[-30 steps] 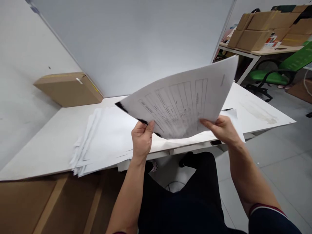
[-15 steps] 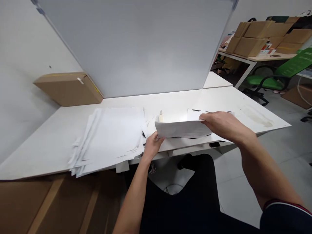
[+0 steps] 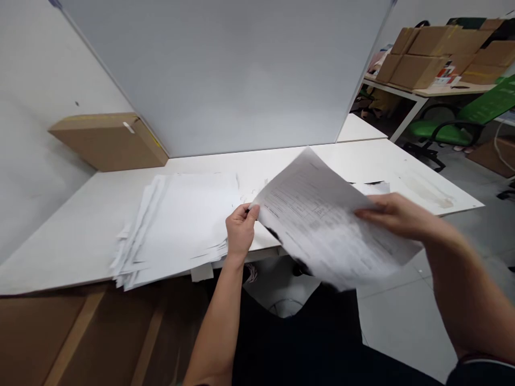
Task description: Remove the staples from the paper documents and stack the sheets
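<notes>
a big pale board stands upright at the back of the white worktop. on the worktop's left side lies an uneven stack of paper, its edges fanned out. the printed sheet is held up tilted to the right of the stack, partly beyond the worktop's front edge, its lower part blurred. a closed cardboard box sits behind the stack, against the wall. the left hand pinches the sheet's left corner between thumb and fingers; the right hand holds its right edge.
</notes>
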`<state>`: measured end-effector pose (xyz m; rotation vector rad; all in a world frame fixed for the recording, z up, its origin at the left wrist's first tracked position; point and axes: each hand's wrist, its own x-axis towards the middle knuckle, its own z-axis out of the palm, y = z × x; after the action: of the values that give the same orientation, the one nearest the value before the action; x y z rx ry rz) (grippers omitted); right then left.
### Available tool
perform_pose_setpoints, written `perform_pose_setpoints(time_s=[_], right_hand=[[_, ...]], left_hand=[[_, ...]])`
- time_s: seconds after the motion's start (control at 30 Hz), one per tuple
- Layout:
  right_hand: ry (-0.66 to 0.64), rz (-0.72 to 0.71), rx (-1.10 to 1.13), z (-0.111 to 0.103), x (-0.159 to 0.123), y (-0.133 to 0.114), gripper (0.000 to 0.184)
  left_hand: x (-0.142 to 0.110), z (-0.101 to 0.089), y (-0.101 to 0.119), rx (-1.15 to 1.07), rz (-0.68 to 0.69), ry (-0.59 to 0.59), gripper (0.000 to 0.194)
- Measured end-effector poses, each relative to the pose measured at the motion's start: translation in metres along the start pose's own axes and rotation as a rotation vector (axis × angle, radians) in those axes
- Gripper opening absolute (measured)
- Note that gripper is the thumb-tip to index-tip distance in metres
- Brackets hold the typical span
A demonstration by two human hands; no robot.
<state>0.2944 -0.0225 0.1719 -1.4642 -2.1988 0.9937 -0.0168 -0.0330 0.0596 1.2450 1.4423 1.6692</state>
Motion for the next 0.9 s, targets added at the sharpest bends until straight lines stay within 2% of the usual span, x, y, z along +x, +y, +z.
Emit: perform_pose_setpoints(time_s=[0.07,0.13,0.23,0.3,0.53,0.9], right_hand=[[-0.162,0.218,0.261,0.030,-0.002,0.025,0.030],[-0.187,0.369,0.426,0.064,-0.006,0.050,0.033],[-0.160,0.433,0.636,0.106,-0.017,0.077,0.034],[-0.148,0.449,0.735,0.121,-0.025,0.085,0.033],[-0.140,0.458,0.875,0.127,-0.028,0.084,0.029],[-0.109,0.492,0.795,0.127,-0.014,0.078,0.035]], left_hand=[[-0.001,0.002,-0.008,0.213,0.040,-0.034,0.027],[-0.003,0.005,-0.019,0.395,0.071,-0.096,0.032],[-0.003,0.011,-0.037,0.483,0.086,-0.149,0.040],[0.000,0.015,-0.049,0.495,0.095,-0.129,0.042],[0.010,0.018,-0.071,0.600,0.211,-0.100,0.043],[0.013,0.019,-0.066,0.696,0.213,-0.194,0.056]])
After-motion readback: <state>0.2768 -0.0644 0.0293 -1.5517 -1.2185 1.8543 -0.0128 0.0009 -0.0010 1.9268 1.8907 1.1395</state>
